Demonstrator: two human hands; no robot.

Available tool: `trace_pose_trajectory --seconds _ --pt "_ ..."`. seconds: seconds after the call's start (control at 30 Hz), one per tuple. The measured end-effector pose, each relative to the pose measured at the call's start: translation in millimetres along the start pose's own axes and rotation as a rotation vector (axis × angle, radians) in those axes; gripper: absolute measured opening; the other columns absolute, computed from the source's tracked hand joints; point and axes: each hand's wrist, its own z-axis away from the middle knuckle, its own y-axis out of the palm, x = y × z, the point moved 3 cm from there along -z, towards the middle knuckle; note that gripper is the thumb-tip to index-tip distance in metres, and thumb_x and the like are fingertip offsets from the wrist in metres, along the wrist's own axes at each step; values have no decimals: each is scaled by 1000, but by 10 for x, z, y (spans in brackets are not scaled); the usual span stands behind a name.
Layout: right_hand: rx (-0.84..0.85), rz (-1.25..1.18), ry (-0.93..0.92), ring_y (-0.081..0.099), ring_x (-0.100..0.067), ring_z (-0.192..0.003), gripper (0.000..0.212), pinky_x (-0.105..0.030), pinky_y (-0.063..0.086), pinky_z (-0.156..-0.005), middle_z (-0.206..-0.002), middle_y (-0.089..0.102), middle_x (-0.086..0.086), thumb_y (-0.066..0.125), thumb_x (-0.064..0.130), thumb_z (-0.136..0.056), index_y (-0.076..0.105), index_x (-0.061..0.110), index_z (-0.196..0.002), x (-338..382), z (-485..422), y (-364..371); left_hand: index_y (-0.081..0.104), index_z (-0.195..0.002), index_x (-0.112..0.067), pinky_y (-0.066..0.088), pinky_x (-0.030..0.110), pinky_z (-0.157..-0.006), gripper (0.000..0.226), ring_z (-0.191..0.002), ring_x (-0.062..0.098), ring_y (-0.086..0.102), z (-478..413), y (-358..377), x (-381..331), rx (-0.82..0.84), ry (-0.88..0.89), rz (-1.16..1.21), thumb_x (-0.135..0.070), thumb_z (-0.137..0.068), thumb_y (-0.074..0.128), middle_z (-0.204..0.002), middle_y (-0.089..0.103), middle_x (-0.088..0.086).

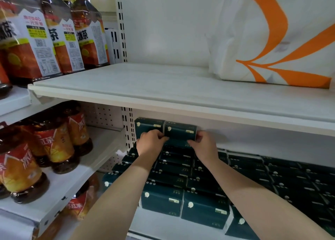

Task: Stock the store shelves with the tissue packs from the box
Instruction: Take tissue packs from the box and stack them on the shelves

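Observation:
Dark green tissue packs [204, 209] lie in rows on the lower shelf [163, 225]. At the back, on top of those rows, stand two more packs side by side: one [147, 124] at the left and one [181, 130] to its right. My left hand [151, 143] grips the left end of the right-hand pack, its fingers tucked between the two. My right hand [204, 144] holds that same pack's right end. The box is not in view.
A white upper shelf board [163, 87] hangs just above my hands; a large white and orange package [272, 35] sits on it at the right. Iced tea bottles [54, 145] fill the shelves to the left. A slotted upright [129, 129] divides the bays.

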Motion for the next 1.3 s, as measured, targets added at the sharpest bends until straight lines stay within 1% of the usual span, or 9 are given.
trace_pose_trajectory --seconds 0.2,0.33,0.43,0.57,0.67,0.83,0.93,1.13,1.3 --pt "-67 -45 23 56 -24 -120 54 -29 41 -92 -129 60 -6 73 32 -89 53 7 -132 65 299 -196 70 -114 -22 59 38 -84 44 -93 13 66 253 -229 52 44 65 63 -57 -89 68 -101 72 -7" --pt "-192 -176 -105 50 -9 -120 41 -22 36 -97 -127 54 12 69 33 -92 52 25 -129 357 681 -340 71 -101 -26 47 7 -67 30 -80 -8 62 614 -567 36 5 57 328 -53 -87 72 -91 68 -22" --pt "-170 -251 -135 46 -4 -126 46 -22 37 -105 -138 52 12 69 35 -91 51 29 -133 642 1030 -301 72 -96 -31 43 -2 -67 20 -79 -20 61 1047 -847 68 -44 86 517 -47 -86 76 -85 67 -28" --pt "-22 -199 -340 49 -2 -126 46 -14 35 -106 -135 56 11 66 38 -92 52 27 -135 911 1731 -23 72 -91 -37 50 8 -81 8 -89 -10 66 1770 -1033 396 -18 130 575 -41 -87 77 -86 72 -27" --pt "167 -115 -393 46 -3 -129 50 -13 33 -107 -139 54 11 64 40 -91 51 27 -138 902 2326 315 73 -109 -27 53 25 -92 28 -100 -4 67 2341 -1026 921 35 28 566 -43 -86 77 -103 74 -17" --pt "442 112 -404 43 -10 -134 53 -25 32 -111 -146 50 6 65 32 -95 48 22 -144 588 3065 778 67 -120 -32 48 18 -88 52 -105 -9 60 3180 -1082 1829 105 -86 389 -61 -76 73 -111 67 -27" --pt "600 216 -402 46 -17 -132 60 -24 31 -108 -149 48 3 68 33 -93 45 20 -147 342 3388 981 64 -122 -34 44 14 -86 47 -103 -14 57 3586 -1049 2340 153 -140 245 -52 -81 78 -110 63 -31" --pt "859 304 -145 40 -12 -138 67 -25 29 -112 -153 42 9 67 43 -92 39 27 -150 -374 4058 1307 53 -141 -30 44 25 -96 70 -119 8 59 4318 -686 3125 331 -382 183 -50 -80 81 -130 62 -15" --pt "967 352 115 42 -12 -139 68 -23 30 -109 -153 44 7 67 45 -90 40 24 -150 -950 4563 1575 50 -142 -30 42 23 -92 68 -118 8 55 4815 -373 3419 440 -557 189 -47 -83 80 -125 56 -18"
